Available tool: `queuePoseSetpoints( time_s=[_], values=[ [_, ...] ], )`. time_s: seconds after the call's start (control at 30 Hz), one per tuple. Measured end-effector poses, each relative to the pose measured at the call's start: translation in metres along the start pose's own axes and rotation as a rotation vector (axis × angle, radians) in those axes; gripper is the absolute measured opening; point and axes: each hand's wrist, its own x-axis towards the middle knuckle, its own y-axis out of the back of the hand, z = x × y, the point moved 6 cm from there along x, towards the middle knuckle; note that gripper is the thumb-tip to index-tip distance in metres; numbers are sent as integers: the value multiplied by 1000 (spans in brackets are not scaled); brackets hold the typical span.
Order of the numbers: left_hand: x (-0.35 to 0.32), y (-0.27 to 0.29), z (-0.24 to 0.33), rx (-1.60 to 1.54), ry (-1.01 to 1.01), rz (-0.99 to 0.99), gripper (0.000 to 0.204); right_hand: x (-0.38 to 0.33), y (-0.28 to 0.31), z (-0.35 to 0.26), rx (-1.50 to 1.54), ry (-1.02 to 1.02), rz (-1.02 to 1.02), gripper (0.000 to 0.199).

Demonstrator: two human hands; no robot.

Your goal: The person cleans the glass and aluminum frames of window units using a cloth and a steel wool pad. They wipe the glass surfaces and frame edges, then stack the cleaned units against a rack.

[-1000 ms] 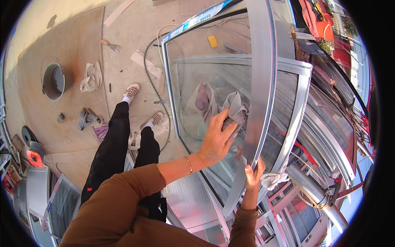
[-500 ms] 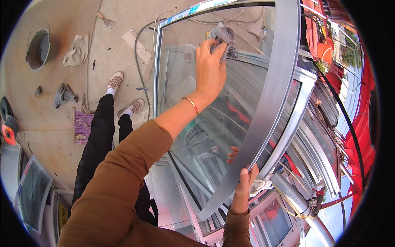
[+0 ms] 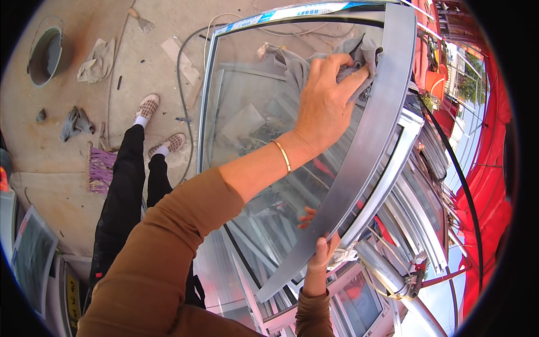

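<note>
A glazed window sash (image 3: 368, 135) with a wide grey metal rail leans in front of me. My left hand (image 3: 328, 104), wearing a gold bracelet, bunches a grey cloth (image 3: 368, 53) against the glass near the upper right corner. Fingers and thumb are closed around the cloth, and part of it, or its reflection, shows in the pane to the left. My right hand (image 3: 320, 250) grips the lower part of the wide rail. Its thumb is on the near side, while fingertips show through the glass beyond the rail.
Metal frames and profiles (image 3: 412, 219) are stacked behind and right of the sash, with a shiny pipe (image 3: 387, 275) below. On the floor at left are a bucket (image 3: 46, 56), rags (image 3: 96, 60), a scraper (image 3: 143, 22), a purple mop head (image 3: 102, 170) and a black cable (image 3: 182, 84).
My left hand has slid the cloth rightward across the glass to beside the wide rail. My right hand keeps its hold on the rail. The whole view has shifted slightly.
</note>
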Motion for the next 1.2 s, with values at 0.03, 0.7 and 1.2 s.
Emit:
queuePoseSetpoints(
  time_s=[0.03,0.7,1.2],
  values=[
    [-22,8,5,7,10,-38,58,-1,3,1,4,5,10,94],
    [-51,27,28,-67,81,-195,57,5,3,-5,-12,32,-55,95],
    [-24,12,13,-138,180,-93,35,14,6,-11,-39,66,-34,81]
  ],
)
